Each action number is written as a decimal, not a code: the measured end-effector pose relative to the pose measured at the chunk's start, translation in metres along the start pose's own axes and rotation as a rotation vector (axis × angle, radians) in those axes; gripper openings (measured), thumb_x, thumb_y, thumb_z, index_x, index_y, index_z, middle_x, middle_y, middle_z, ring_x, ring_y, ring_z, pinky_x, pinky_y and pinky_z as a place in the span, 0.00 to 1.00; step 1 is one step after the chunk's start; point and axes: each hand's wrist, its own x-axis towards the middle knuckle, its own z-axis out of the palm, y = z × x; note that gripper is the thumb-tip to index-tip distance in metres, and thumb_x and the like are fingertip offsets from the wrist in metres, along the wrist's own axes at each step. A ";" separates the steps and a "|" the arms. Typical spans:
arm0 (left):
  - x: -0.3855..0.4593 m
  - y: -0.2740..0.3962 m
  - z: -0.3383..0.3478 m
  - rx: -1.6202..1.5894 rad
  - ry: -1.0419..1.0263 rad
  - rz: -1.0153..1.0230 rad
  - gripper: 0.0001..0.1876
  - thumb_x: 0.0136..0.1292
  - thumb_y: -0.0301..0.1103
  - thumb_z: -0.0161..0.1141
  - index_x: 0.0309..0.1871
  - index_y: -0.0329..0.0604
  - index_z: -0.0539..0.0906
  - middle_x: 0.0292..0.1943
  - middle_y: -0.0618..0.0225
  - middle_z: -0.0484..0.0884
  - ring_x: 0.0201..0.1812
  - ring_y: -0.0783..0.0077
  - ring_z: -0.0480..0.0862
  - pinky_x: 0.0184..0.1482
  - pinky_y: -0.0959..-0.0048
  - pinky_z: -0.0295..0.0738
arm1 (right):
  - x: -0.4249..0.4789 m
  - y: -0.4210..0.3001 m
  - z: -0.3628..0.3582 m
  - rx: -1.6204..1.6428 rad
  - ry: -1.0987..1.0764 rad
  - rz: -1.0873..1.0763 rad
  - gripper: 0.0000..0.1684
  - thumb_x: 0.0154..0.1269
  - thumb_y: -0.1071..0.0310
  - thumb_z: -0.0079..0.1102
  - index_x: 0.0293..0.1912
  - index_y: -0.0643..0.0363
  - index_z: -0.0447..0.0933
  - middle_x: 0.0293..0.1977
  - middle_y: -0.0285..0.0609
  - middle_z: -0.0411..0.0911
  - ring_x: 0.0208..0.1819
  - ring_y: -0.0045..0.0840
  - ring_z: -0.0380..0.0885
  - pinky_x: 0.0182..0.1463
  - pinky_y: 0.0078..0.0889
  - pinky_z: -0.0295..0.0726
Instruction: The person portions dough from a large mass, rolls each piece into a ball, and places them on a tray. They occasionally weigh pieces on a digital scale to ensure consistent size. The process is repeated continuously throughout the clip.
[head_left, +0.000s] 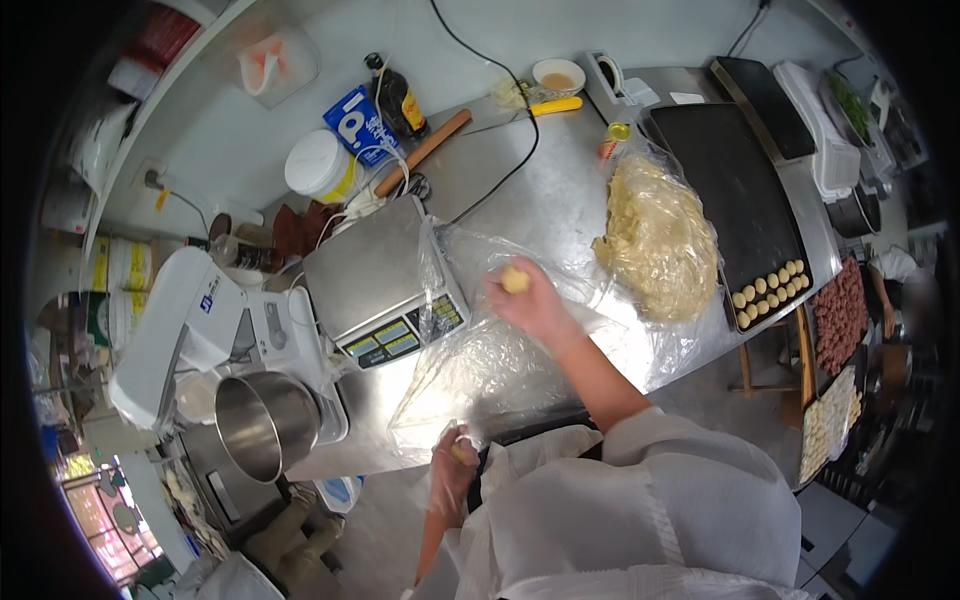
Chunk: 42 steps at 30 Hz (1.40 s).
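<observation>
My right hand (529, 300) is raised over the steel worktable (555, 187), its fingers curled around a pale yellow dough ball (515, 280). Near the table's front edge, my left hand (453, 469), in what looks like a clear plastic glove, holds a small dough piece (459, 452) partly hidden by the fingers. Clear plastic film (480, 367) covers the table between and around my hands. Beyond my right hand lies a large dough mass (660, 240), partly wrapped in film. Two rows of small dough balls (772, 283) sit at the near end of a dark baking tray (720, 165).
A digital scale (367, 277) stands left of my right hand, beside a stand mixer (176, 330) with a steel bowl (262, 427). A rolling pin (424, 154), bottle (397, 97) and yellow-handled tool (556, 106) lie behind. Ground meat (840, 315) and a person (892, 274) are at right.
</observation>
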 end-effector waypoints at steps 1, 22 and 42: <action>0.001 -0.002 0.003 0.029 0.052 0.004 0.11 0.76 0.41 0.55 0.41 0.45 0.80 0.24 0.72 0.74 0.22 0.76 0.74 0.22 0.78 0.67 | -0.022 0.016 -0.021 -0.662 0.149 -0.393 0.10 0.72 0.62 0.59 0.44 0.59 0.78 0.38 0.43 0.82 0.37 0.32 0.82 0.44 0.36 0.85; 0.120 0.030 -0.017 1.783 0.052 0.819 0.16 0.73 0.39 0.51 0.43 0.36 0.84 0.41 0.46 0.85 0.45 0.46 0.84 0.49 0.52 0.77 | -0.150 0.123 -0.004 -1.345 0.269 -0.086 0.15 0.74 0.56 0.57 0.39 0.58 0.80 0.22 0.29 0.70 0.23 0.13 0.66 0.26 0.20 0.66; 0.043 0.132 -0.178 1.515 0.472 1.565 0.19 0.61 0.24 0.62 0.57 0.40 0.81 0.58 0.53 0.79 0.60 0.43 0.77 0.61 0.51 0.74 | 0.053 0.367 -0.077 -2.469 -0.098 -0.988 0.17 0.62 0.67 0.68 0.51 0.56 0.82 0.56 0.46 0.78 0.59 0.41 0.76 0.61 0.41 0.76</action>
